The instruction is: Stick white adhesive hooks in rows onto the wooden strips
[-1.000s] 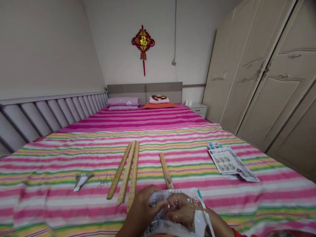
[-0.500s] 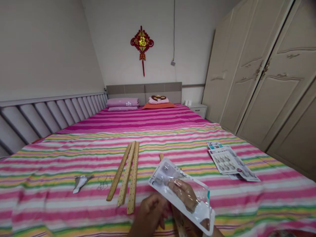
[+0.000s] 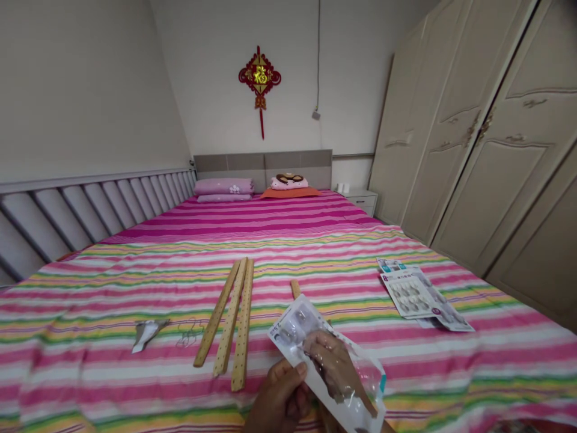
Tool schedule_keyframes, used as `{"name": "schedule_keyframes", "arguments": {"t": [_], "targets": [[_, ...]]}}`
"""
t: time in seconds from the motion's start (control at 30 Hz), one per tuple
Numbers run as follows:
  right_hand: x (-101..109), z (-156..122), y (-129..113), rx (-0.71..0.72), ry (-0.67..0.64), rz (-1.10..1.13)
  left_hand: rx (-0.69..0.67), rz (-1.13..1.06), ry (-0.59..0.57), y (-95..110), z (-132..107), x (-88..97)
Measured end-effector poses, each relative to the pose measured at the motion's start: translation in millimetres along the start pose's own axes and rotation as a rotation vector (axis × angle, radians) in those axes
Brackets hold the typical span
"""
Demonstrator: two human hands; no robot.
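My left hand (image 3: pixel 282 391) is closed at the lower middle, its thumb pressed on the near edge of a clear plastic package (image 3: pixel 293 328) with a white border. Through the transparent film shows my right hand (image 3: pixel 333 361), reaching inside the package. Its fingers are bent together near small clear pieces; what they grip, if anything, cannot be made out. Under the package lies one wooden strip (image 3: pixel 295 287), mostly covered. To the left, three more wooden strips (image 3: pixel 243 325) with rows of small dots rest side by side on the striped sheet (image 3: pixel 135 288).
Several blister packs (image 3: pixel 410 296) are stacked at the right on the bed. A crumpled grey-white wrapper (image 3: pixel 148 334) and a thin tangled thread (image 3: pixel 189 332) lie at the left. Folded bedding (image 3: pixel 224 187) sits by the headboard (image 3: pixel 238 163); a wardrobe (image 3: pixel 473 168) stands along the right.
My left hand's thumb has come onto the package edge, where before the hand was beside it. The package has shifted slightly down, and my right hand inside it has turned.
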State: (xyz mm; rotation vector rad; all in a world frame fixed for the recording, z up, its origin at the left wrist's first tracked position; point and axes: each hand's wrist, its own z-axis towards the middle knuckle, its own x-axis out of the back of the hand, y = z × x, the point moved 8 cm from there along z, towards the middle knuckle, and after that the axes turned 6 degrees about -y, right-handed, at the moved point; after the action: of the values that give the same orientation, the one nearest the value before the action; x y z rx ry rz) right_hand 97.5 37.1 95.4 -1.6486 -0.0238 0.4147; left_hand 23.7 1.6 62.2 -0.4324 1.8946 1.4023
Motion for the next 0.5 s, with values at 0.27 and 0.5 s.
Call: {"name": "schedule_keyframes", "arguments": {"t": [0.27,0.5], "targets": [[3.1,-8.6,-10.4,0.044,0.055,-0.086,0.055,-0.102,-0.079,-9.1,-0.4,-10.1],[39.4,1.5,-21.5,0.2,0.167,-0.157,0.102,-0.075,-0.059,-3.7,-12.1,-12.2]]}}
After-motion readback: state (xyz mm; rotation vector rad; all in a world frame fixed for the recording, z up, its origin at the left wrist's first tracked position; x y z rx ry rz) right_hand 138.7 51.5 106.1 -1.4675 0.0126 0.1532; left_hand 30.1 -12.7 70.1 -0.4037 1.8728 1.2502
